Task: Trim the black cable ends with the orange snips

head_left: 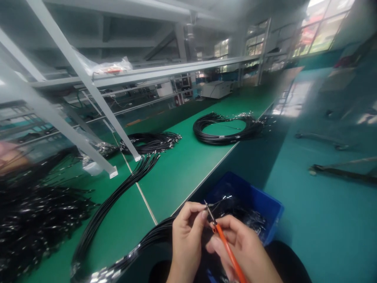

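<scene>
While the green bench [188, 169] spans the view, its broad top lets the black cables lie spread out: a wide coil [207, 137] sits toward the far end, and a bundle [101, 210] bends round nearer, its length running toward the person, probably for easy reach. Below the bench edge, a blue bin [269, 200] holds dark, thin pieces, seemingly placed close to the lap to catch or supply them. The left hand [187, 236] has a narrow grip, thumb and forefinger pinching a thin black strand, likely to steady it. The right hand [246, 243] wraps an orange-handled tool [228, 249], its pointed metal tip beside those fingertips, apparently for fine control.
</scene>
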Tool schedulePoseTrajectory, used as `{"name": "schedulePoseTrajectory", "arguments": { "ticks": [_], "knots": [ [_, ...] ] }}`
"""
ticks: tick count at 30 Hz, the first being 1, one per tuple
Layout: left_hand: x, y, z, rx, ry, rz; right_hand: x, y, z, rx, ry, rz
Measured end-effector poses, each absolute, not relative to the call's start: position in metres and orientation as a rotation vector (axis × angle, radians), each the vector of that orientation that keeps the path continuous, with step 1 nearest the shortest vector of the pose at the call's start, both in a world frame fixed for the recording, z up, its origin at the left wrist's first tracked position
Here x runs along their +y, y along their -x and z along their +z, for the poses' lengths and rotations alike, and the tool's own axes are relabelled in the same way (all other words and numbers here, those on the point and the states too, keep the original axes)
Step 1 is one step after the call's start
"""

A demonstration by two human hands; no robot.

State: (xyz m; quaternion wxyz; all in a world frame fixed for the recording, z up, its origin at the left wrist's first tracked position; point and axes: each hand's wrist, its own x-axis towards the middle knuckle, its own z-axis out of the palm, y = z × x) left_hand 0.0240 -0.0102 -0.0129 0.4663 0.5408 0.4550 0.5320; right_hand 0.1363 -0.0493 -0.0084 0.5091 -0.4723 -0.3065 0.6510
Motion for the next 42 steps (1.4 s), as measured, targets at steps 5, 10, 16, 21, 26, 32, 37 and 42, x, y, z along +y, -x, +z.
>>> {"name": "schedulePoseTrajectory", "arguments": {
  "ticks": [5, 10, 16, 21, 26, 32, 37, 42],
  "knots": [
    [-0.009, -0.027, -0.014, 1.227, -1.454, 1.302, -0.048, -0.138, -0.012, -0.745, 1.218, 1.514],
    [-0.009, -0.029, -0.012, 1.255, -1.471, 1.288, -0.046, -0.141, -0.013, -0.794, 1.183, 1.507],
    [-0.008, -0.028, -0.011, 1.248, -1.480, 1.262, -0.045, -0.142, -0.015, -0.809, 1.212, 1.546],
    [-0.006, -0.026, -0.014, 1.238, -1.497, 1.239, -0.044, -0.148, -0.018, -0.820, 1.134, 1.631],
    [-0.004, -0.023, -0.018, 1.263, -1.539, 1.255, -0.049, -0.157, -0.018, -0.837, 1.028, 1.716],
    [-0.006, -0.024, -0.018, 1.298, -1.627, 1.244, -0.050, -0.156, -0.015, -0.872, 1.078, 1.771],
    [-0.008, -0.026, -0.019, 1.306, -1.678, 1.238, -0.044, -0.156, -0.018, -0.876, 1.014, 1.802],
    [-0.008, -0.028, -0.020, 1.311, -1.721, 1.248, -0.043, -0.155, -0.022, -0.867, 1.030, 1.793]
  ]
}}
